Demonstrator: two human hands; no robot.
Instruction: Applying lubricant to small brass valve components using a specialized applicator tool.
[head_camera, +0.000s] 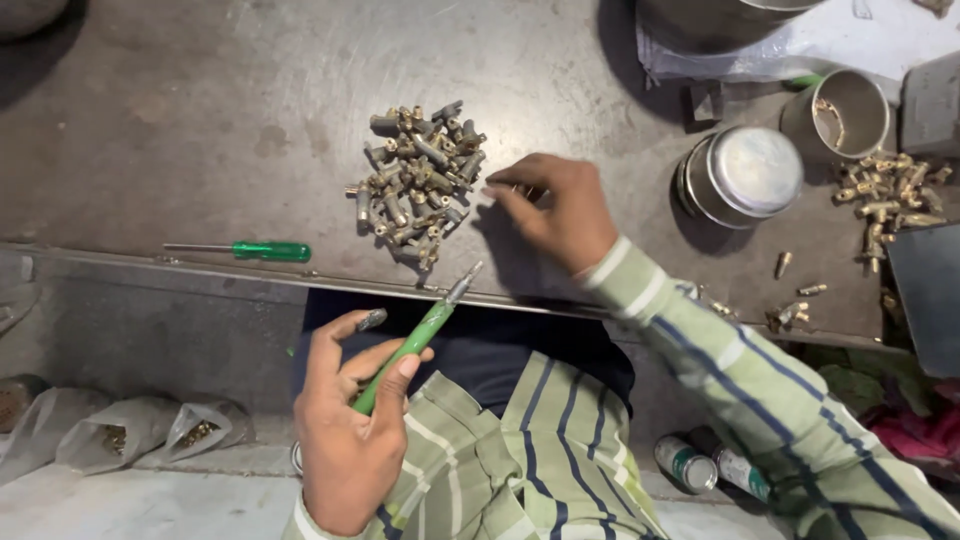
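My left hand (350, 415) holds a green-handled screwdriver (415, 335) below the table edge, its tip pointing up and right; a small grey metal part (371, 319) sits between the thumb and fingertips. My right hand (560, 208) reaches over the dark metal table (200, 120), fingers pinched on a small brass piece next to a pile of brass and grey fittings (417, 182). Both sleeves are striped green and white.
A second green screwdriver (252, 250) lies near the table's front edge at left. At right stand stacked steel bowls (745, 175), a steel cup (838, 112) and another heap of brass parts (892, 195). Plastic bags (120, 432) and two cans (712, 463) lie on the floor.
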